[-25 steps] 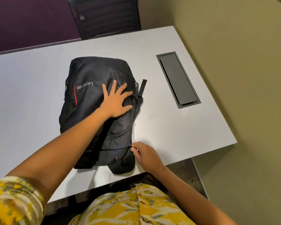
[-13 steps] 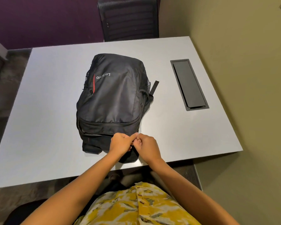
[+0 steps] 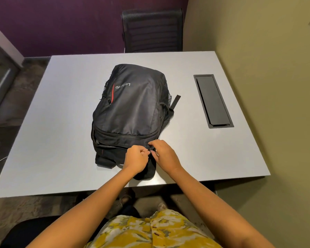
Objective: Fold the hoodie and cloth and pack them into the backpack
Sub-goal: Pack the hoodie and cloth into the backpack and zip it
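Observation:
A black backpack with a red stripe and a grey logo lies flat on the white table, its top end towards me. My left hand and my right hand meet at the near right corner of the backpack. Both pinch the zipper pulls between thumb and fingers. The zip line to the left of my hands looks slightly parted. No hoodie or cloth shows in view.
A black recessed cable tray sits in the table to the right of the backpack. A dark chair stands behind the far edge. An olive wall runs along the right side.
My left hand left the top of the backpack and came down to join my right hand at the zipper. The view has tilted up and shifted left.

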`<action>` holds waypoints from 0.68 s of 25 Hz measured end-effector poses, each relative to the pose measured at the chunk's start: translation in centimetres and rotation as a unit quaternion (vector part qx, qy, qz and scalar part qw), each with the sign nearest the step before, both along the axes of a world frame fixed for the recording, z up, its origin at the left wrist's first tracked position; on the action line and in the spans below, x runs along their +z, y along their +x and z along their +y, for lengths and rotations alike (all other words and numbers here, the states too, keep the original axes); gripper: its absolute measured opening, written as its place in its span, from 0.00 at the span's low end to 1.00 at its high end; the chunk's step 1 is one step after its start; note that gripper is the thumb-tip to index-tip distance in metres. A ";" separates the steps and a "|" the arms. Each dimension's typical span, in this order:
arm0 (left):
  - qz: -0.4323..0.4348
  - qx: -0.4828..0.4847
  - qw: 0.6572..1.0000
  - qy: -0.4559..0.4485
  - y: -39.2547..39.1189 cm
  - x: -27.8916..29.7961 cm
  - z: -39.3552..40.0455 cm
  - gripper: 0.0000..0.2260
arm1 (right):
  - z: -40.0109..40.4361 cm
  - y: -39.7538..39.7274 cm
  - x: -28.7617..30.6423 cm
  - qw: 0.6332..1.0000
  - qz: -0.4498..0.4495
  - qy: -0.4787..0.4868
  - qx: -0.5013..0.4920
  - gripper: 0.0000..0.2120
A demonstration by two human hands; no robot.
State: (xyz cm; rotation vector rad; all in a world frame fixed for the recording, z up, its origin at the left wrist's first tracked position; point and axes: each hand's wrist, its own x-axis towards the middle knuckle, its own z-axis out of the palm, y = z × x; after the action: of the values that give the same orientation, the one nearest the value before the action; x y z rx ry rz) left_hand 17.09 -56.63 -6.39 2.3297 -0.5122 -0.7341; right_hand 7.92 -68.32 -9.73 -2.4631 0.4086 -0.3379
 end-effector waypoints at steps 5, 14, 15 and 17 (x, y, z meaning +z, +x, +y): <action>-0.001 0.015 1.000 0.013 0.6 0.6 0.5 0.12 | -1.8 1.9 -0.2 0.987 -0.024 -0.134 0.089 0.10; -0.066 -0.007 0.997 0.048 5.3 1.6 6.0 0.10 | -5.1 0.9 0.0 0.977 -0.012 -0.168 0.134 0.08; -0.073 0.001 0.996 0.051 6.0 1.7 6.6 0.09 | -5.6 0.7 0.0 0.976 -0.008 -0.170 0.135 0.08; -0.087 0.026 0.994 0.063 7.6 1.8 8.2 0.06 | -6.9 0.1 0.0 0.976 -0.002 -0.178 0.126 0.09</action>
State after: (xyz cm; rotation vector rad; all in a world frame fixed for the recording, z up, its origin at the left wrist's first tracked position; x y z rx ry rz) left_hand 24.72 -48.47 -4.63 2.5293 -0.4910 -0.5552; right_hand 7.98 -75.26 -9.76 -2.8227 0.0279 -0.3323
